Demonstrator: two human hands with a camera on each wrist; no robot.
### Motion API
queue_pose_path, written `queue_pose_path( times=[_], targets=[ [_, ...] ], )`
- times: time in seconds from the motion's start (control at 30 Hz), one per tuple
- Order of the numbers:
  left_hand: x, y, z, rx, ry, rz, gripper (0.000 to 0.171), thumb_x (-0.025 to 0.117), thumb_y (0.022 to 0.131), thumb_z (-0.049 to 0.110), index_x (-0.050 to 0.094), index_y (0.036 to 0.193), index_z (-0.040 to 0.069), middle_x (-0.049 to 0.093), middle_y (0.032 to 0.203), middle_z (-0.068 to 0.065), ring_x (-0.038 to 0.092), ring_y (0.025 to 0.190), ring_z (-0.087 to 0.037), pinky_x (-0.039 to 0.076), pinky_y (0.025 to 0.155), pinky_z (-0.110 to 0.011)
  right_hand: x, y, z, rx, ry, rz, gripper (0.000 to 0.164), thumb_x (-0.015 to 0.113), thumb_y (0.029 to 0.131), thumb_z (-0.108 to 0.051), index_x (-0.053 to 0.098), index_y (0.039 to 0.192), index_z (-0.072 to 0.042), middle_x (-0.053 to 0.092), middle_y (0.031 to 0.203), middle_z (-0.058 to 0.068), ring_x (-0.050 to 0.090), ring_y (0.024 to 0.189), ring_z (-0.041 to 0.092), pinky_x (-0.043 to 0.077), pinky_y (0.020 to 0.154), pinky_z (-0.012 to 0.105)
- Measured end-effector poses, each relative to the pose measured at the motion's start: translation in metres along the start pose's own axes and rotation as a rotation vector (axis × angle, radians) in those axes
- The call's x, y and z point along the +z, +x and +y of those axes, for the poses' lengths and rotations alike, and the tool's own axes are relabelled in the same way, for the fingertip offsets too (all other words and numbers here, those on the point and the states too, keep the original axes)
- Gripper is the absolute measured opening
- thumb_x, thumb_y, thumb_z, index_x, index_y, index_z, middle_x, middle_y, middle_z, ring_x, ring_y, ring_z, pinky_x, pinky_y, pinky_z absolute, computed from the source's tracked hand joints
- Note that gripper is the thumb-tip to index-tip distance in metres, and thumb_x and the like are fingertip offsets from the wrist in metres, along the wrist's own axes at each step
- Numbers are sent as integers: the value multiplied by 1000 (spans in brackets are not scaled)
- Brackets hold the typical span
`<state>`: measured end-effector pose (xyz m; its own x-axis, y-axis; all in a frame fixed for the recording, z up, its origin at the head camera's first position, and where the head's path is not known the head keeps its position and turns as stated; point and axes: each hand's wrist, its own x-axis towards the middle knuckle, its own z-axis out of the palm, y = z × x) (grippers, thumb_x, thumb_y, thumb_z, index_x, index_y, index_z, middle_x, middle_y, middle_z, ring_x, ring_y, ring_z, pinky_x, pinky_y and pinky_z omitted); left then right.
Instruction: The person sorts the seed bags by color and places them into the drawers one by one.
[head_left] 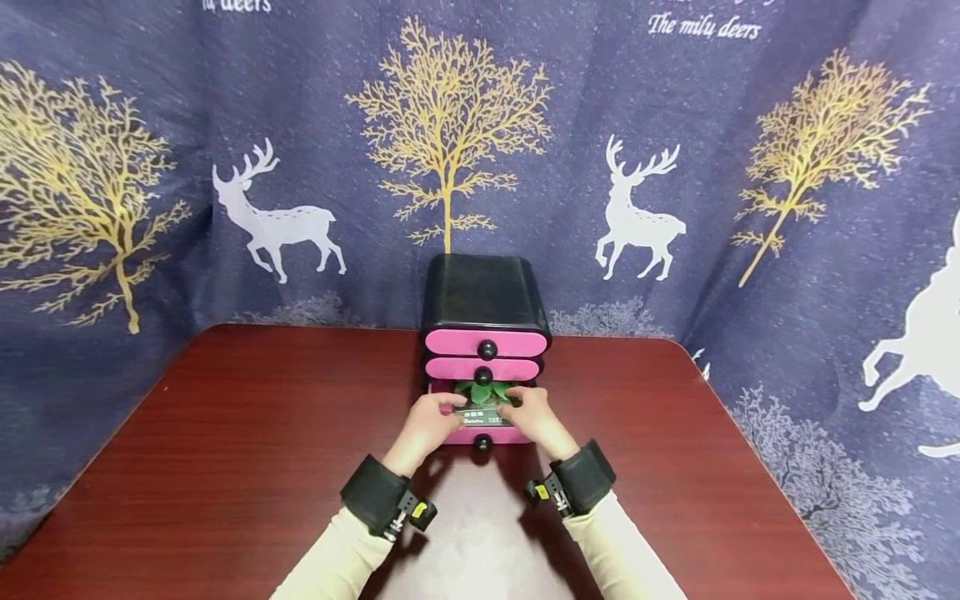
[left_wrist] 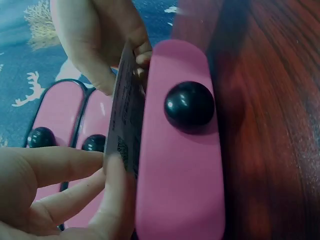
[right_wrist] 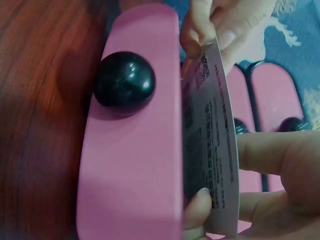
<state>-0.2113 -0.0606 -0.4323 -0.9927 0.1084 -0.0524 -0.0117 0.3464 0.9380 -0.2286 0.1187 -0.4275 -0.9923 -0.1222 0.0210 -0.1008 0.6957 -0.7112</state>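
A thin, flat printed packet (head_left: 483,417) with green leaves pictured on its face is at the pulled-out bottom drawer (head_left: 457,436) of a small cabinet. Text and a QR code cover its underside (right_wrist: 212,130) in the right wrist view. My left hand (head_left: 433,423) pinches one end between thumb and fingers. At the other end, my right hand (head_left: 534,414) pinches it the same way, thumb (right_wrist: 198,210) beneath. The packet lies just behind the pink drawer front (left_wrist: 180,175), which carries a round black knob (left_wrist: 189,106). What lies inside the drawer is hidden.
The cabinet has a black top (head_left: 486,292) and two closed pink drawers, the upper (head_left: 453,342) and the middle (head_left: 450,368). It stands on a reddish-brown table (head_left: 300,433). Behind hangs a blue cloth (head_left: 525,200) printed with deer and trees.
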Motion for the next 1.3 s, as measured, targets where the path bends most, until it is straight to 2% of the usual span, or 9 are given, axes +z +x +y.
queue_pose_path(
  times=[0.1, 0.17, 0.47, 0.73, 0.83, 0.93, 1.1, 1.2, 1.3],
  targets=[
    [5, 6, -3, 40, 157, 43, 33, 59, 75, -4, 69, 105, -1, 67, 89, -15, 55, 70, -14, 43, 59, -23, 3, 5, 7, -5, -24, 0, 41, 63, 82, -9, 58, 118, 11, 53, 123, 31, 45, 119, 42, 40, 99, 50],
    [6, 9, -4, 56, 208, 67, 31, 60, 74, -4, 70, 103, 0, 68, 89, -15, 59, 74, -18, 46, 61, -26, 6, 6, 8, -14, -52, -5, 43, 63, 82, -9, 57, 119, 11, 47, 126, 35, 40, 121, 45, 37, 101, 53],
    [12, 9, -11, 102, 322, 81, 27, 55, 76, -6, 71, 97, -1, 71, 91, -13, 62, 78, -19, 47, 65, -26, 25, 3, 0, -32, -277, 100, 39, 70, 75, -5, 64, 112, 6, 50, 116, 34, 51, 107, 44, 47, 89, 50],
    [14, 11, -8, 87, 389, 16, 21, 53, 82, 3, 71, 91, -4, 70, 90, -15, 62, 83, -25, 50, 75, -35, 28, 4, -8, 54, -491, 7, 29, 62, 86, -13, 67, 114, -7, 53, 118, 28, 49, 112, 41, 49, 87, 49],
    [13, 9, -1, 136, 434, 12, 22, 54, 85, 9, 68, 93, -6, 68, 92, -19, 63, 88, -31, 50, 78, -39, 28, 1, -8, 28, -534, 25, 28, 57, 88, -14, 67, 114, -9, 51, 121, 28, 49, 113, 41, 49, 86, 49],
    [8, 1, 12, 225, 454, 90, 24, 56, 87, 10, 66, 101, -6, 66, 100, -21, 62, 97, -34, 49, 86, -43, 27, -7, -6, -64, -528, 117, 27, 58, 88, -14, 66, 113, -6, 49, 122, 28, 50, 110, 42, 50, 83, 50],
    [-15, -7, 43, 436, 413, 368, 20, 56, 85, 4, 69, 99, 2, 65, 101, -14, 59, 100, -31, 47, 90, -41, 19, -27, -8, -214, -461, 312, 25, 66, 83, -11, 66, 107, -5, 52, 113, 22, 53, 99, 38, 49, 79, 49],
    [-29, -3, 56, 525, 411, 481, 19, 57, 85, 4, 69, 100, 5, 59, 102, -12, 53, 99, -30, 46, 87, -40, 12, -41, -12, -261, -429, 334, 20, 66, 82, -9, 65, 102, -6, 51, 98, 15, 54, 87, 30, 51, 73, 43],
    [-38, 6, 58, 552, 419, 494, 24, 57, 87, 6, 65, 109, 8, 53, 112, -13, 47, 108, -31, 44, 90, -41, 12, -54, -15, -323, -435, 279, 13, 66, 83, -10, 64, 95, -7, 47, 84, 8, 52, 74, 21, 51, 66, 36]
  ],
)
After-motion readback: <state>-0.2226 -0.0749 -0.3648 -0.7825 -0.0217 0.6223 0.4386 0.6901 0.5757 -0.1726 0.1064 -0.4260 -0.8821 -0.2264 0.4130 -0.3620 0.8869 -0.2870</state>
